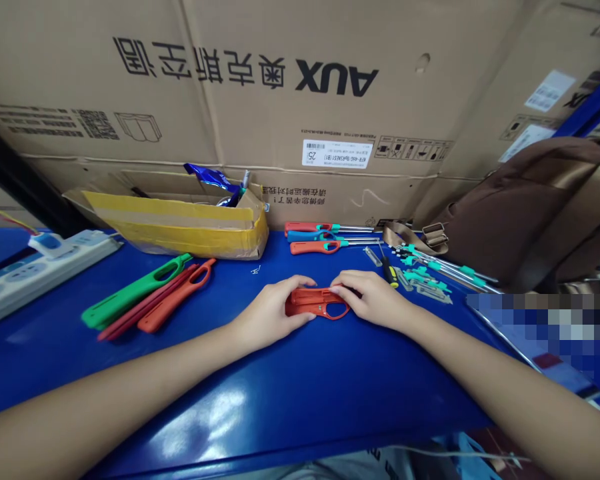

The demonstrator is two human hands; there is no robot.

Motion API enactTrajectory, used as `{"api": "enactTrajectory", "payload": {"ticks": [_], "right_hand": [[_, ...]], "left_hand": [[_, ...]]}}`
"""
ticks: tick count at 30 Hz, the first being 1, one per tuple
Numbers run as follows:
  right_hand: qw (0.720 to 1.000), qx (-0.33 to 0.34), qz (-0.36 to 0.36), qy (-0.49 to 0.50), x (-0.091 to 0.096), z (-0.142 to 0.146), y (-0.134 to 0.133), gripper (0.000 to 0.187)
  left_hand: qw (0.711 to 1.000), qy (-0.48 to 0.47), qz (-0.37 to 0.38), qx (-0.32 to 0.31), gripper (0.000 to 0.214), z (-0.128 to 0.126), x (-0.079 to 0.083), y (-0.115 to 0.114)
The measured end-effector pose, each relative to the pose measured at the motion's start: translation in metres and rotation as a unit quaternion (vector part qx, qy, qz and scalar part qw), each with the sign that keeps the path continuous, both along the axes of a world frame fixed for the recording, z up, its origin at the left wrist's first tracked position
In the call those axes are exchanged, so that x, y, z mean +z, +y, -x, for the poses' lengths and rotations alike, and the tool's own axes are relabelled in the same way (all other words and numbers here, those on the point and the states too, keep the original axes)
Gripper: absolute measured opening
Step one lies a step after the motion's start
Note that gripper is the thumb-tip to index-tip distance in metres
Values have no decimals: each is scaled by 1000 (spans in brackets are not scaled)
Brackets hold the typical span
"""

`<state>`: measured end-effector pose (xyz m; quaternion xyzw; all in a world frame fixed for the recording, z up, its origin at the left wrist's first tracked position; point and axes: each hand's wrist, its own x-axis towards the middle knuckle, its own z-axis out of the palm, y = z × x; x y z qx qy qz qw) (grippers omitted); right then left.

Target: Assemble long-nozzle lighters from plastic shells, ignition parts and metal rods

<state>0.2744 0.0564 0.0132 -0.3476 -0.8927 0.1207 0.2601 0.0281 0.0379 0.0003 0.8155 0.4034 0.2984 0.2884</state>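
Between my two hands is an orange-red lighter shell [310, 304], its hollow inner side facing up and a finger loop at its right end. My left hand [270, 313] is closed around the shell's left end, thumb and fingers on opposite edges. At the right, my right hand [367, 297] pinches the upper edge near the loop. Beyond them lie assembled long-necked lighters [315, 247] with red, blue and orange handles. To the left rest a green lighter shell [135, 293], a dark red one [147, 303] and an orange one [177, 297].
Small white screws [256, 270] lie on the blue table [290, 400]. A screwdriver [389, 270], clear lighter tanks [430, 287] and metal rods [450, 268] are at the right, near a brown bag [525, 213]. A yellow-taped box [180, 227] and power strip [45, 270] stand left.
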Motion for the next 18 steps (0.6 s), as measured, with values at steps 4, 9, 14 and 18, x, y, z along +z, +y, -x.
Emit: {"api": "enactTrajectory", "payload": {"ticks": [4, 9, 14, 18], "right_hand": [[998, -14, -6, 62, -3, -3, 5, 22], [994, 80, -7, 68, 8, -6, 0, 24], [990, 143, 15, -12, 9, 1, -11, 18], [992, 107, -16, -71, 7, 5, -15, 13]], "left_hand": [[1000, -22, -5, 12, 67, 1, 0, 1], [999, -49, -10, 4, 69, 2, -4, 4], [997, -76, -15, -8, 52, 3, -9, 7], [996, -88, -16, -14, 40, 2, -6, 7]]}}
